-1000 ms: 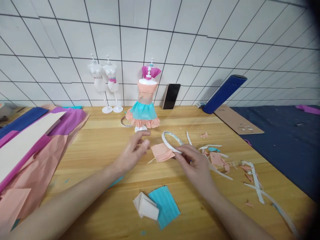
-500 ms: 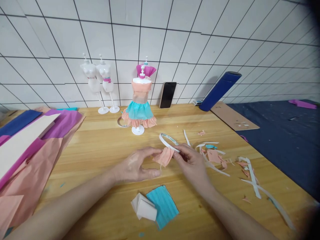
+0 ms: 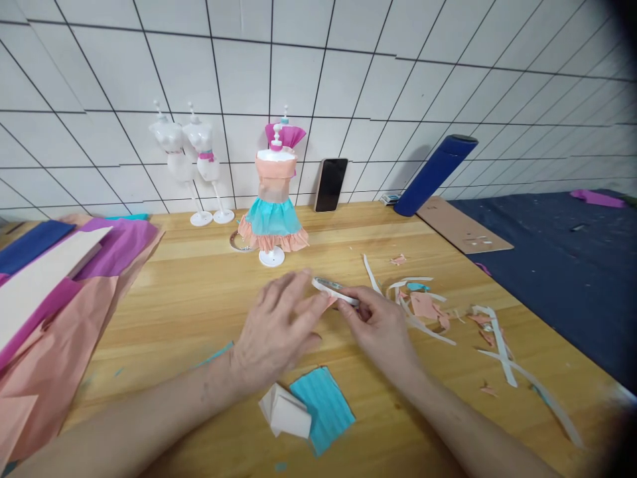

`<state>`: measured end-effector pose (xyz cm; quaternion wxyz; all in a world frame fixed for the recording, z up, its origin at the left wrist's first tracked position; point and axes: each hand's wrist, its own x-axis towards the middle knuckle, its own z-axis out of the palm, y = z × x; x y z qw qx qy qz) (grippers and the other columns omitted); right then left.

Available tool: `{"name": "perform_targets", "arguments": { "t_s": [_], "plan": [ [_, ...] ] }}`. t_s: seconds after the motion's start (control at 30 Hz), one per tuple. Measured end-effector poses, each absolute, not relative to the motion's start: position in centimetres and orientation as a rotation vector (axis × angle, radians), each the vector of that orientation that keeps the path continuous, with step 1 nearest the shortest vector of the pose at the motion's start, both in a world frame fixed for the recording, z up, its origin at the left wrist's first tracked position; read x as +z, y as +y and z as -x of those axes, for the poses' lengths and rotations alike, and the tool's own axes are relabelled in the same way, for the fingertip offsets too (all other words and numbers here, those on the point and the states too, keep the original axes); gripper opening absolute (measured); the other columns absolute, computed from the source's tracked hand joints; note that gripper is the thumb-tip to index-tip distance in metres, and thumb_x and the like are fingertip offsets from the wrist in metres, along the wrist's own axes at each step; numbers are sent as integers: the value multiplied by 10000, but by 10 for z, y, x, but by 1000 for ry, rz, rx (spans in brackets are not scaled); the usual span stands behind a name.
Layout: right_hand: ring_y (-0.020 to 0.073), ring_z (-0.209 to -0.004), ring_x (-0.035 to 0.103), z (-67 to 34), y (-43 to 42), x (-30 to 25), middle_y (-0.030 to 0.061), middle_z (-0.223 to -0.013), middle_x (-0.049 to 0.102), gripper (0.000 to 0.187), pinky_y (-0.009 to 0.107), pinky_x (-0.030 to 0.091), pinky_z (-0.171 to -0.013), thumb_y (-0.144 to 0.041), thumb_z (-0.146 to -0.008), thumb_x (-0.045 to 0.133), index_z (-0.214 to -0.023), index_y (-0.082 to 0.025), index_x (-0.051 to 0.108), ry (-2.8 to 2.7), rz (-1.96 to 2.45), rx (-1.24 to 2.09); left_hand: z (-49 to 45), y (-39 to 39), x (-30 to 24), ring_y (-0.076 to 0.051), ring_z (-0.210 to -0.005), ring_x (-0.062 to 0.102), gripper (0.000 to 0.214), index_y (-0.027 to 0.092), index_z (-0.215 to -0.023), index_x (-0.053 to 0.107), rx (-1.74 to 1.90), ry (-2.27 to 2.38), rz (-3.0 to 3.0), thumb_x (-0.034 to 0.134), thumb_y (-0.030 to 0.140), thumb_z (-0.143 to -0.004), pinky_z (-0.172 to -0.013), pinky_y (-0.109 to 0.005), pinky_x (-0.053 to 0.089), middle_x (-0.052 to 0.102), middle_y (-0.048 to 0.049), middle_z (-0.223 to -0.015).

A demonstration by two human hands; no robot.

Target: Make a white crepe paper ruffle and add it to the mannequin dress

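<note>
My right hand point(image 3: 375, 318) pinches a thin white roll of tape point(image 3: 334, 292) between thumb and fingers, its ring tipped nearly edge-on. Under the roll's near rim a small peach piece of crepe paper point(image 3: 330, 303) pokes out, mostly hidden behind my left fingers. My left hand point(image 3: 283, 318) reaches over it with fingers stretched and apart, the tips beside the roll. Closer to me lie a turquoise crepe paper piece point(image 3: 323, 411) and a folded off-white piece point(image 3: 287, 413), touching each other. A dress form point(image 3: 273, 206) in a peach and turquoise paper dress stands beyond my hands.
Two bare white dress forms point(image 3: 172, 149) and a phone point(image 3: 331, 186) stand by the tiled wall. A blue cylinder point(image 3: 435, 176) leans there, near a brown board point(image 3: 462, 226). White strips and peach scraps point(image 3: 423, 305) litter the right; coloured paper sheets point(image 3: 94, 318) cover the left.
My left hand has swung up and forward over the peach paper, which is now mostly covered. The tape roll has tipped flatter in my right hand. The view has shifted slightly.
</note>
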<state>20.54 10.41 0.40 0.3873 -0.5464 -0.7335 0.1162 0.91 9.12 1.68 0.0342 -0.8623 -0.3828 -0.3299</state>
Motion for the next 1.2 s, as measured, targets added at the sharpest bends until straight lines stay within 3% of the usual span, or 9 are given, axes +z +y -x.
{"name": "perform_targets", "arguments": {
  "t_s": [0.07, 0.17, 0.3, 0.4, 0.57, 0.73, 0.83, 1.0, 1.2],
  "plan": [
    [172, -591, 589, -203, 101, 6, 34, -709, 668, 133, 279, 426, -524, -231, -836, 525, -860, -194, 651, -1912, 1378, 279, -10, 92, 19, -298, -1182, 467, 293, 203, -1136, 548, -941, -941, 2509, 564, 185, -844, -955, -509, 423, 546, -126, -1244],
    [175, -600, 596, -198, 95, 10, 28, -698, 669, 120, 281, 430, -547, -235, -834, 525, -837, -210, 642, -1978, 1351, 263, -8, 96, 22, -219, -1052, 526, 194, 198, -963, 618, -976, -881, 2487, 482, 96, -870, -979, -472, 395, 635, -69, -1042],
    [166, -576, 597, -196, 91, 11, 18, -678, 663, 104, 271, 417, -527, -233, -825, 535, -820, -201, 634, -2022, 1354, 262, 1, 114, 20, -197, -941, 533, 142, 204, -815, 663, -1210, -1116, 2738, 535, 159, -859, -845, -400, 473, 616, -62, -981],
    [161, -560, 595, -196, 92, 11, 8, -656, 657, 98, 266, 404, -512, -231, -822, 540, -801, -200, 630, -2035, 1374, 261, 8, 127, 17, -184, -943, 546, 85, 188, -848, 659, -1371, -1356, 2826, 576, 180, -836, -798, -341, 500, 583, -67, -983],
    [167, -559, 594, -196, 93, 9, 12, -658, 665, 114, 272, 398, -507, -247, -832, 528, -805, -204, 630, -2019, 1397, 243, 6, 118, 17, -162, -730, 516, 167, 162, -910, 605, -1102, -1194, 2530, 439, 164, -898, -637, -295, 462, 563, -56, -808],
    [168, -567, 597, -195, 88, 8, 3, -635, 658, 115, 267, 398, -504, -264, -838, 531, -794, -218, 627, -2015, 1388, 260, -9, 100, 13, -194, -714, 524, 402, 156, -890, 554, -749, -1061, 2646, 462, 545, -853, -558, -294, 457, 565, -69, -803],
    [166, -574, 595, -194, 87, 8, 4, -635, 653, 117, 265, 398, -508, -258, -834, 538, -775, -212, 628, -2023, 1377, 274, -12, 101, 11, -188, -713, 544, 278, 165, -816, 536, -729, -1088, 2587, 435, 410, -902, -558, -286, 467, 583, -77, -826],
    [166, -580, 592, -194, 89, 9, 7, -640, 651, 110, 267, 397, -515, -242, -834, 540, -794, -204, 634, -2019, 1362, 273, -11, 104, 14, -165, -783, 592, 110, 165, -877, 547, -1133, -1241, 2865, 458, 229, -889, -662, -286, 501, 618, -64, -864],
    [166, -574, 573, -195, 92, 5, 33, -685, 636, 117, 277, 405, -517, -247, -850, 529, -840, -191, 632, -1969, 1345, 248, -13, 111, 15, -127, -726, 602, 209, 161, -842, 536, -1835, -2225, 2955, 680, 193, -693, -657, -249, 487, 617, -2, -793]
  ]
}}
